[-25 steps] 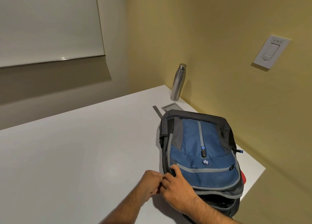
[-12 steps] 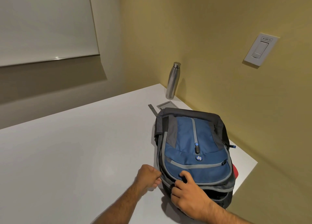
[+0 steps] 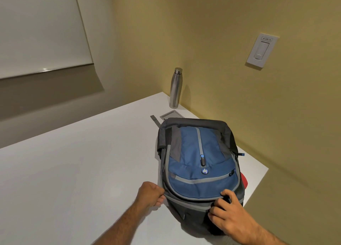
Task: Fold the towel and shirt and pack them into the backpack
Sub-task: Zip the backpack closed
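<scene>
Lying flat on the white surface (image 3: 73,171), blue backpack (image 3: 199,161) with left hand (image 3: 150,194) pinching its near-left edge and right hand (image 3: 226,210), moved rightward along the near edge since a second ago, gripping what looks like the zip pull, so probably zipping shut, packing nearly over.
</scene>
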A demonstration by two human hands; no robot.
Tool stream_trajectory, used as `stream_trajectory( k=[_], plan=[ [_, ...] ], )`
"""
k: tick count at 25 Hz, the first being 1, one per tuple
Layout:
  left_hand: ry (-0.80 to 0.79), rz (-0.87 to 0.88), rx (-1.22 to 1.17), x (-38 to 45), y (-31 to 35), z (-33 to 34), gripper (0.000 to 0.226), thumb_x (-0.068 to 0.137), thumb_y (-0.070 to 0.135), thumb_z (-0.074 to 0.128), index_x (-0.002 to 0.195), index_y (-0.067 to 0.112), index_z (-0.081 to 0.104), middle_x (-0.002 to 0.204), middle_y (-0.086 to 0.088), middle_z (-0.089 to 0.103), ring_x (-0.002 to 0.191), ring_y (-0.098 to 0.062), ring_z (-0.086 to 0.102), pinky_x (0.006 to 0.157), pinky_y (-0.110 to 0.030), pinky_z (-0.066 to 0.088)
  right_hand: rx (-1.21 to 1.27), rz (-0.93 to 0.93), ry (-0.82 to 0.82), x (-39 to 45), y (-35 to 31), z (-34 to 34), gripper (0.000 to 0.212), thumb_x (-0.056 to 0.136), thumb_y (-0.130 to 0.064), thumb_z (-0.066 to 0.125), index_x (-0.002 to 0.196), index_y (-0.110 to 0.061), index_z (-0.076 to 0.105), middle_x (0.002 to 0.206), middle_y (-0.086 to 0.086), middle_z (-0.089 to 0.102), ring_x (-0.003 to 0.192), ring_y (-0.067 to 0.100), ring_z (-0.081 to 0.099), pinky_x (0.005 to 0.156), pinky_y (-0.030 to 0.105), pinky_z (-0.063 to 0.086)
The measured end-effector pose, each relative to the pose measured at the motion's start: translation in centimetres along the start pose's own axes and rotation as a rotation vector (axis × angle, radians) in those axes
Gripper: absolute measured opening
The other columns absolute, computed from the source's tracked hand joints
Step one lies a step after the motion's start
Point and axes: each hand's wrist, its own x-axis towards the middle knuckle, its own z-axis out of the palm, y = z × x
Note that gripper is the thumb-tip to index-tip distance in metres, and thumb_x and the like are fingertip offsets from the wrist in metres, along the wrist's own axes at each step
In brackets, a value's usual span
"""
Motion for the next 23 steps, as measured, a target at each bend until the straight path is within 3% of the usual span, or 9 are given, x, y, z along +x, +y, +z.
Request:
stream_trajectory(
  k=[5,8,10,13,16,18,20,23],
  plan=[
    [0.025,0.043,-0.011,0.0,-0.4,0.3,0.017,0.086,0.003,0.061,0.078,-0.009,0.07,0.058,-0.011,0.065,0.047,-0.016,0.055,0.053,-0.026,0.05,0.181,0.18,0.138,-1.9,0.5,1.4,0.035,0.106,-0.028,0.035,0.089,-0.035,0.064,0.08,-0.023,0.057,0.091,0.001,0.049,0.112,0.035,0.014],
    [0.102,0.158,0.08,-0.3,-0.7,0.3,0.021,0.085,0.011,0.069,0.072,-0.006,0.071,0.056,-0.005,0.068,0.048,-0.013,0.058,0.053,-0.023,0.05,0.083,0.192,0.225,-1.9,0.1,1.4,0.024,0.099,-0.021,0.052,0.085,-0.025,0.071,0.07,-0.012,0.057,0.078,0.016,0.046,0.085,0.036,0.034],
    [0.164,0.313,0.241,-0.7,-0.9,-0.1,0.019,0.081,0.018,0.073,0.064,0.01,0.071,0.058,0.003,0.069,0.053,-0.008,0.062,0.054,-0.021,0.05,0.096,0.223,0.244,-2.1,-0.6,1.4,0.006,0.088,-0.019,0.066,0.086,-0.019,0.072,0.069,-0.006,0.06,0.069,0.021,0.049,0.071,0.034,0.037],
    [0.223,0.641,0.391,-1.9,-1.0,0.1,0.02,0.078,0.018,0.069,0.061,0.018,0.059,0.057,0.009,0.062,0.056,-0.006,0.057,0.055,-0.023,0.048,0.234,0.362,0.264,-2.0,-1.8,1.5,0.006,0.081,-0.02,0.071,0.079,-0.015,0.074,0.072,-0.003,0.066,0.061,0.023,0.057,0.067,0.034,0.044],
    [0.099,1.092,0.518,-4.8,-0.6,2.9,0.012,0.077,0.023,0.069,0.069,0.024,0.06,0.064,0.013,0.058,0.06,-0.003,0.053,0.056,-0.019,0.047,0.347,0.495,0.299,-1.7,-2.9,1.7,0.01,0.078,-0.027,0.075,0.078,-0.017,0.076,0.073,-0.006,0.068,0.063,0.018,0.062,0.072,0.029,0.048],
    [-0.017,1.299,0.655,-6.0,-0.7,5.3,0.009,0.077,0.029,0.07,0.08,0.027,0.062,0.073,0.013,0.06,0.068,-0.005,0.054,0.061,-0.016,0.045,0.379,0.562,0.306,-1.6,-3.3,1.7,0.014,0.078,-0.033,0.075,0.077,-0.019,0.076,0.073,-0.007,0.069,0.063,0.015,0.063,0.07,0.024,0.048],
    [-0.086,1.364,0.84,-6.3,-1.0,7.3,0.015,0.077,0.039,0.066,0.089,0.032,0.061,0.081,0.014,0.061,0.075,-0.006,0.056,0.062,-0.017,0.048,0.422,0.648,0.322,-1.5,-3.8,1.7,0.012,0.078,-0.028,0.068,0.075,-0.019,0.076,0.073,-0.007,0.07,0.061,0.015,0.064,0.066,0.022,0.048],
    [-0.077,1.321,1.082,-6.5,-1.1,9.3,0.03,0.063,0.054,0.069,0.087,0.036,0.063,0.079,0.018,0.06,0.072,-0.002,0.057,0.056,-0.015,0.048,0.533,0.807,0.384,-1.3,-4.9,1.4,0.015,0.07,-0.021,0.061,0.071,-0.02,0.077,0.076,-0.009,0.073,0.066,0.009,0.066,0.065,0.019,0.053]
  ],
)
